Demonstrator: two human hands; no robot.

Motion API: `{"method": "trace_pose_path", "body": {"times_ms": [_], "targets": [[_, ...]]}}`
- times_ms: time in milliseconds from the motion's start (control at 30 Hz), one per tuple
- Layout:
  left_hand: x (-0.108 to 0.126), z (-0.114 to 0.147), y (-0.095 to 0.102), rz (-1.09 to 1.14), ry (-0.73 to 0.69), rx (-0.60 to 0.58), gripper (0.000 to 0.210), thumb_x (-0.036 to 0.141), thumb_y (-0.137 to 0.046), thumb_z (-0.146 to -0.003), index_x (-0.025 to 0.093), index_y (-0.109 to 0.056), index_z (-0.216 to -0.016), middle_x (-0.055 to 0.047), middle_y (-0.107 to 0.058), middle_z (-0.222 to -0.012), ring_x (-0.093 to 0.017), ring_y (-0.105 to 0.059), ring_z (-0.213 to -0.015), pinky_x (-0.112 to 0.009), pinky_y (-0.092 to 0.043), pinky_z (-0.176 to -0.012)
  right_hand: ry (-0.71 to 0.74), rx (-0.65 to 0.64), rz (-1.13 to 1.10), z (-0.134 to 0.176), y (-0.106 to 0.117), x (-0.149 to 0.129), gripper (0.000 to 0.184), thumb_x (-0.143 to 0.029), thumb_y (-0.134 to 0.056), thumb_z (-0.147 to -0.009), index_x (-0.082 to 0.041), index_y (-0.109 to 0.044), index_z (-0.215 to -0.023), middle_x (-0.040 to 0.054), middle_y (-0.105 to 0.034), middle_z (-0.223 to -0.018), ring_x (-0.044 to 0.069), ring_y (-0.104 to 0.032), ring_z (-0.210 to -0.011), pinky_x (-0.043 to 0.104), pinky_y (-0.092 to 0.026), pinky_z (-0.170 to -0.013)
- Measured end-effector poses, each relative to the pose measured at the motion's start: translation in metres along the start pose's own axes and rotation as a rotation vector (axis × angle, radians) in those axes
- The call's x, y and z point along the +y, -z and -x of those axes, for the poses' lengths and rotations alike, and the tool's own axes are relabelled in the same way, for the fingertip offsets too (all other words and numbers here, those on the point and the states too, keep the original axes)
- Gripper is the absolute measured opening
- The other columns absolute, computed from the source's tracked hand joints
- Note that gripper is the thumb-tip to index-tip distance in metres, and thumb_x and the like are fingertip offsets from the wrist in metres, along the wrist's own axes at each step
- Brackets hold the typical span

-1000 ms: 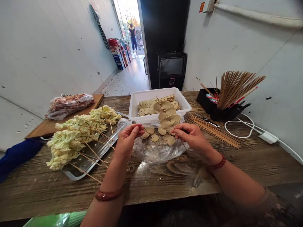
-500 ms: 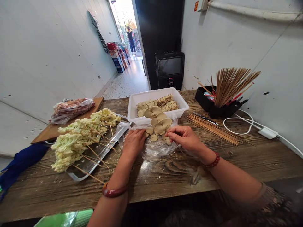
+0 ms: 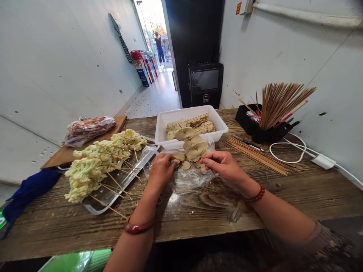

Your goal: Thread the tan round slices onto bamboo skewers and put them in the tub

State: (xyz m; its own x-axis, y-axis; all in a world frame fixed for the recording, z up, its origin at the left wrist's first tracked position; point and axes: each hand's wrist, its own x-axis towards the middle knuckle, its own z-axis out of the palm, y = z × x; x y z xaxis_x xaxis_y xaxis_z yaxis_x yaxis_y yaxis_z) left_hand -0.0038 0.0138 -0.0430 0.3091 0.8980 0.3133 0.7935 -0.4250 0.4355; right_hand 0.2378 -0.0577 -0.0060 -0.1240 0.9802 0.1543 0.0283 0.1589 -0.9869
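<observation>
My right hand [image 3: 224, 166] pinches a thin bamboo skewer [image 3: 217, 178]. Several round, thin beige slices [image 3: 196, 150] are threaded on it, reaching toward the white tub. To the left, my left hand [image 3: 162, 168] has its fingers curled around the edge of a beige slice [image 3: 178, 156], low over a clear plastic bag [image 3: 184, 179]. Other loose slices [image 3: 186, 165] lie on that bag between my hands. What kind of food the slices are I cannot make out. Behind them stands the white tub [image 3: 161, 128], with finished-looking skewers of similar slices [image 3: 204, 126] inside.
Cauliflower skewers [image 3: 96, 162] lie across a metal tray [image 3: 98, 209] at left, sticks pointing toward me. Bagged meat [image 3: 89, 130] rests on a wooden board [image 3: 55, 156]. Loose skewers [image 3: 255, 155], a black holder full of sticks [image 3: 263, 132] and a white cable [image 3: 286, 160] are at right.
My left hand has gone from lying flatter over the slices to raised, curled fingers gripping one. My right hand keeps its pinch on the skewer. The whole view has shifted slightly.
</observation>
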Motion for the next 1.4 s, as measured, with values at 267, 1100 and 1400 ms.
{"method": "trace_pose_path", "body": {"times_ms": [267, 1100, 1400], "targets": [[0.003, -0.001, 0.007, 0.452, 0.179, 0.119, 0.018, 0.033, -0.062, -0.081, 0.020, -0.073, -0.080, -0.005, -0.068, -0.077, -0.021, -0.059, -0.072, -0.031, -0.044, -0.070, -0.026, 0.019, -0.028, -0.001, 0.000, 0.000, 0.030, -0.045, -0.069, -0.080, -0.015, -0.072, -0.076, 0.0002, -0.061, -0.061, 0.009, -0.047, -0.051, 0.021, -0.034, -0.045], [0.006, 0.002, 0.010, 0.110, 0.095, -0.090, 0.014, 0.010, -0.055, -0.064, 0.018, -0.066, -0.068, -0.002, -0.059, -0.063, -0.018, -0.054, -0.063, -0.031, -0.042, -0.065, -0.065, 0.051, -0.099, -0.003, 0.000, 0.003, 0.033, -0.049, -0.073, -0.074, -0.016, -0.072, -0.077, -0.0001, -0.062, -0.060, 0.008, -0.046, -0.049, 0.020, -0.033, -0.043], [0.019, 0.002, 0.027, 1.134, 0.380, -0.044, 0.027, 0.039, -0.073, -0.069, 0.016, -0.067, -0.082, -0.006, -0.070, -0.078, -0.019, -0.063, -0.069, -0.030, -0.051, -0.065, -0.076, 0.013, -0.091, 0.001, -0.002, -0.001, 0.030, -0.046, -0.072, -0.076, -0.015, -0.072, -0.077, -0.0006, -0.061, -0.058, 0.007, -0.043, -0.046, 0.020, -0.032, -0.043]]}}
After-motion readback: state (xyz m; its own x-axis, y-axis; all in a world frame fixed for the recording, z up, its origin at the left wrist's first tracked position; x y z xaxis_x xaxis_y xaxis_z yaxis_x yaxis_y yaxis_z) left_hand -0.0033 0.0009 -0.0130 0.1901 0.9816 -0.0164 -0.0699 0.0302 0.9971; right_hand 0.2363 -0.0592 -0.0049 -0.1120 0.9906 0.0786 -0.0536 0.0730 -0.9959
